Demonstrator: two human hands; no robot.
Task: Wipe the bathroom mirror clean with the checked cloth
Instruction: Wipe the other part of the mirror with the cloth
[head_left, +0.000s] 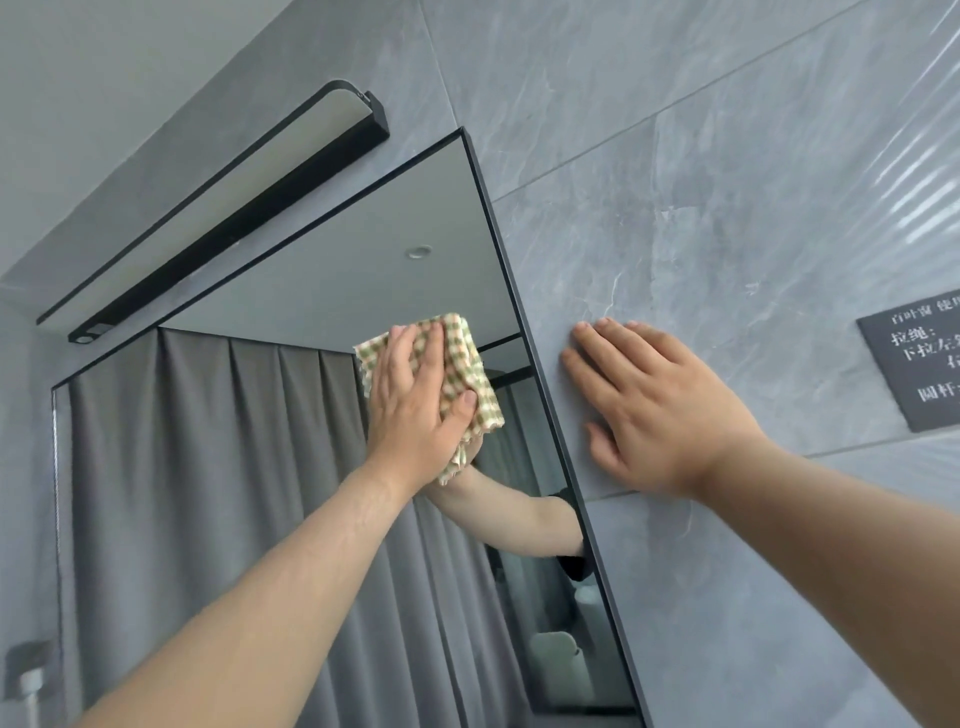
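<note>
The black-framed bathroom mirror (291, 426) hangs on the grey tiled wall and reflects a grey curtain and the ceiling. My left hand (415, 410) presses the green-and-cream checked cloth (467, 364) flat against the glass near the mirror's upper right side, fingers straight, thumb laid over the cloth's edge. The cloth sticks out above and to the right of the hand. My right hand (654, 410) lies flat, fingers spread, on the wall tile just right of the mirror's frame. The mirror shows the reflected arm under the cloth.
A black bar lamp (234, 218) is mounted above the mirror. A dark sign with white Chinese writing (919, 364) hangs on the wall at the right edge. A small fitting (26, 670) sits at the lower left.
</note>
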